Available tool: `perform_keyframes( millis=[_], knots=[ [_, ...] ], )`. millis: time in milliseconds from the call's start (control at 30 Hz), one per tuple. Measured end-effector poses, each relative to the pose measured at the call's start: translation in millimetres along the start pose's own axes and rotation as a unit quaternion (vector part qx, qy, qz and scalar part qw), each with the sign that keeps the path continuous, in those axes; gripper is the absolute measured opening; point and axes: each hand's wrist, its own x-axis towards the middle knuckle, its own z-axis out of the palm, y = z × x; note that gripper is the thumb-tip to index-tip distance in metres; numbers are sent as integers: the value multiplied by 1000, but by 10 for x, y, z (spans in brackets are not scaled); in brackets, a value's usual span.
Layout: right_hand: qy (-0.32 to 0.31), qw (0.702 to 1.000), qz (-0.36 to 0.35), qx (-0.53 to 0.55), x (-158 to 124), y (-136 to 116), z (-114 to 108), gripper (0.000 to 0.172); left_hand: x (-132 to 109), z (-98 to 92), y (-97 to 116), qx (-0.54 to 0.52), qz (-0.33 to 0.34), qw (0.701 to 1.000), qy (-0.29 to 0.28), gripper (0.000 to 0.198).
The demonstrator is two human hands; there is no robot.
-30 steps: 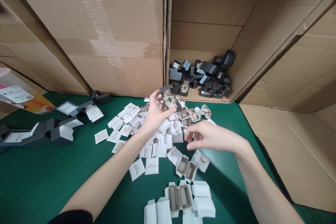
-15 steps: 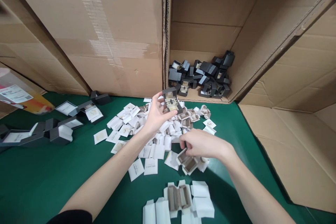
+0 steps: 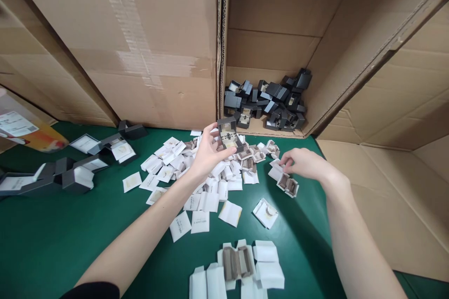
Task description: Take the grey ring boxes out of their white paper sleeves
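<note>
My left hand [image 3: 210,152] grips a small dark jewelry box [image 3: 228,131] by its side, over the back of the pile. The box stands open, with a pale lining and a dark pattern inside. Off to the right, my right hand [image 3: 305,164] pinches the upper end of a white box insert [image 3: 288,185] with brown-grey hollows, just above or on the green table. Fingers partly cover that end. Between my arms lies a heap of white paper cards [image 3: 210,202] mixed with more inserts. A white square card [image 3: 265,213] lies below my right hand.
Several inserts [image 3: 268,274] lie at the front edge. An open cardboard carton [image 3: 273,51] at the back holds many black boxes [image 3: 277,91]. More open black boxes [image 3: 79,180] line the left side, near a labelled plastic container [image 3: 31,126]. A cardboard flap [image 3: 396,201] spreads at right.
My right hand has moved right and away from me with the insert, uncovering the white square card where it was. My left hand and the jewelry box have hardly moved.
</note>
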Motion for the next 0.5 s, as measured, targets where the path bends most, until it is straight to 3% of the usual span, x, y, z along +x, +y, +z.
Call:
perform_keyframes(
  millis=[200,333,500],
  knots=[
    [13,999,-3,-30,83,-59,95,9,-6,18,4,-12,-9,1000,-9,88],
    [4,993,-108,52,74,-92,83,8,4,7,-14,-12,-4,1000,-15,87],
    [28,941,-234,243,-78,-244,-11,26,19,-16,-72,4,2,1000,-25,85]
  ],
)
